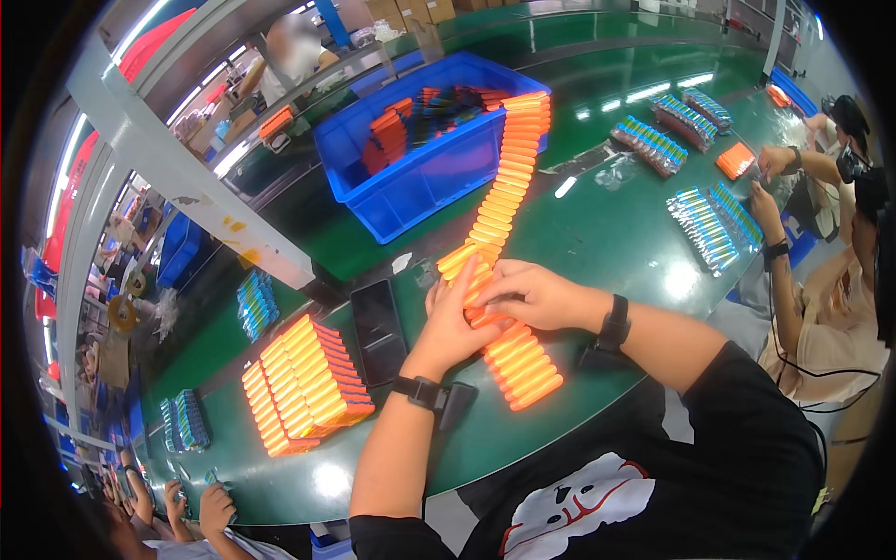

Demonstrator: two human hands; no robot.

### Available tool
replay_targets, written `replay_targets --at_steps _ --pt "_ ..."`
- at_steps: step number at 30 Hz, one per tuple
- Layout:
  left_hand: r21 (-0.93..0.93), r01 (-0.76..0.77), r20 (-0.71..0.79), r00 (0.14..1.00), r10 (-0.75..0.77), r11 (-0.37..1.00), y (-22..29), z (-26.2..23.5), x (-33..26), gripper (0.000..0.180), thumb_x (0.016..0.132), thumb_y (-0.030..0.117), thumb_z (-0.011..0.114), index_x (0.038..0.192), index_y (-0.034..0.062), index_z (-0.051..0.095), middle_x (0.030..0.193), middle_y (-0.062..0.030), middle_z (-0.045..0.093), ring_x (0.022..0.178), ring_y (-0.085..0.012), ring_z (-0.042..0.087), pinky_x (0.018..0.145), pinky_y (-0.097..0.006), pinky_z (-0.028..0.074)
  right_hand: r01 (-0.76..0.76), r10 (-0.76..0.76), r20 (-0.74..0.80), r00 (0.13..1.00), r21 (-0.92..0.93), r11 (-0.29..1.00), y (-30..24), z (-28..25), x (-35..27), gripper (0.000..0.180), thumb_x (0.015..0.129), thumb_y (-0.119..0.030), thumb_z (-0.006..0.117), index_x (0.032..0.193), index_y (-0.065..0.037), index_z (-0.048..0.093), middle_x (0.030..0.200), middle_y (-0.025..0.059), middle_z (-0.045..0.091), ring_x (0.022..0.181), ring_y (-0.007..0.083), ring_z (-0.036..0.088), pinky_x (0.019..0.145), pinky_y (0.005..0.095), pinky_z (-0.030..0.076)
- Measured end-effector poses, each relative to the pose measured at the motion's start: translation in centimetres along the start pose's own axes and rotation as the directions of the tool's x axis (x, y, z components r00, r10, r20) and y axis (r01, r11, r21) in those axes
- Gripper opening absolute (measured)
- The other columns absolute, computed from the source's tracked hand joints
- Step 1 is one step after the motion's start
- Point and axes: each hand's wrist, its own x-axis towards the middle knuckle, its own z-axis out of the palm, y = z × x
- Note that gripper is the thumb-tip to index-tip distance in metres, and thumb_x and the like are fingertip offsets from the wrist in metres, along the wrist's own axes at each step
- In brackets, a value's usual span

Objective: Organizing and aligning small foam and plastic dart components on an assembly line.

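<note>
A long strip of orange rod-shaped pieces [504,191], side by side, runs from the rim of a blue bin down toward me. Its near end [523,369] spreads flat on the green table. My left hand [457,317] is wrapped over the middle of the strip, fingers partly hidden behind it. My right hand [539,297] pinches the same strip from the right, close to the left thumb. A neat stack of orange rods [313,383] stands left of my left forearm. Between the stack and my left hand lies a black phone [377,331].
The blue bin [420,191] holds more orange and dark strips. Blue-and-white packs [702,229] lie at the right, near a co-worker's hands [770,187]. Other packs [257,303] lie at the left, beside a white metal post [201,187]. Another person's hands [215,509] are lower left.
</note>
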Motion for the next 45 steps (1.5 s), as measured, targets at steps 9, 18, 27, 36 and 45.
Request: replay_targets --at_steps 9,18,27,36,45 --pt "-0.068 0.005 -0.015 1.0 -0.006 0.998 0.3 -0.2 0.0 0.105 0.072 0.038 0.086 0.158 0.0108 0.032 0.149 -0.0195 0.048 0.146 -0.0381 0.034 0.121 -0.05 0.015 0.04 -0.056 -0.107 0.993 -0.145 0.989 0.2 -2.3 -0.6 0.014 0.092 -0.007 0.067 0.105 -0.007 0.073 0.096 0.0106 0.06 0.094 0.0265 0.06 0.083 0.0349 0.049" --pt "-0.168 -0.127 0.023 0.991 0.133 0.978 3.9 -1.1 -1.5 0.086 0.085 0.036 0.074 0.157 0.0064 0.037 0.152 -0.012 0.05 0.143 -0.0302 0.038 0.121 -0.046 0.017 -0.11 0.11 0.028 0.994 0.492 0.863 -1.7 -2.7 -1.3 0.011 0.1 -0.011 0.064 0.104 -0.003 0.069 0.106 0.0066 0.066 0.102 0.016 0.063 0.091 0.0317 0.051" --pt "-0.556 -0.069 0.16 0.969 0.188 0.828 6.1 -0.6 -2.0 0.093 0.082 0.028 0.075 0.161 0.0115 0.03 0.139 -0.0141 0.047 0.127 -0.0262 0.045 0.115 -0.037 0.03 -0.122 0.068 0.124 0.99 0.506 0.854 -3.3 -3.6 -2.5 0.015 0.1 -0.014 0.065 0.106 -0.001 0.069 0.1 0.0071 0.072 0.093 0.0122 0.065 0.085 0.0292 0.053" --pt "-0.847 -0.012 0.085 0.984 0.158 0.531 5.1 -0.9 -1.2 0.096 0.088 0.031 0.074 0.16 -0.0017 0.02 0.166 -0.0124 0.023 0.151 -0.0227 0.027 0.121 -0.037 0.024 -0.499 -0.206 0.823 0.529 0.498 0.709 -4.4 -3.0 -3.7 0.018 0.098 -0.013 0.066 0.104 0.004 0.071 0.095 0.0096 0.074 0.072 0.012 0.067 0.064 0.026 0.054" --pt "-0.363 -0.063 -0.047 0.998 0.049 0.929 1.4 -1.9 -0.9 0.094 0.08 0.011 0.079 0.16 0.0048 0.029 0.158 -0.0138 0.037 0.145 -0.0262 0.035 0.118 -0.039 0.03 -0.524 -0.165 0.814 0.558 0.499 0.69 -2.6 -2.9 -3.1 0.019 0.097 -0.013 0.067 0.102 0.004 0.071 0.094 0.0101 0.074 0.065 0.0139 0.068 0.061 0.0263 0.054"
